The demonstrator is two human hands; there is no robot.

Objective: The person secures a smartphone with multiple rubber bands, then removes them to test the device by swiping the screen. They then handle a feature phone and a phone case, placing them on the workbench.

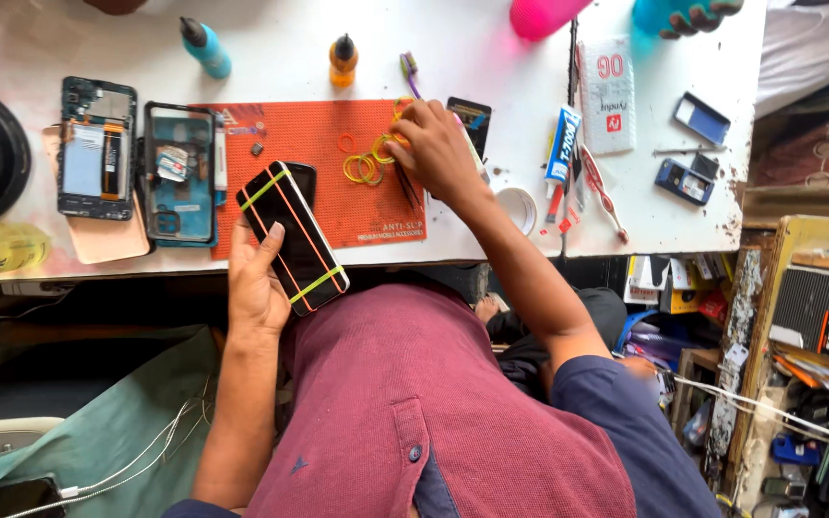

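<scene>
I see my left hand (pixel 256 288) low in the middle of the frame, its grip wrapped around a flat black phone with coloured rubber bands stretched over it (pixel 292 237), with the thumb lying on the glass. The phone sits tilted, half over the front edge of the white bench (pixel 491 58) and half over my lap. I think this phone is smooth and slippery, stiff, and easy to crack, so it is best held by its long side edges and not squeezed on the glass. The bands look stretchy and would give a bit of hold. My right hand (pixel 434 149) is up in the middle of the frame with its fingers pressed together, pinching at a small pile of thin yellow and orange rubber bands (pixel 368 165). These are soft, light and bendy, and I think they must be picked up with the fingertips. The pile lies on a bumpy orange rubber mat (pixel 338 206). At the left of the frame lie an opened phone body with its insides showing (pixel 96 149) and a blue-green phone frame (pixel 179 173). At the top stand a small blue bottle (pixel 205 46) and a small orange bottle (pixel 343 59). Right of my hand are a white roll of tape (pixel 518 206) and a blue and white glue tube (pixel 562 146).
</scene>
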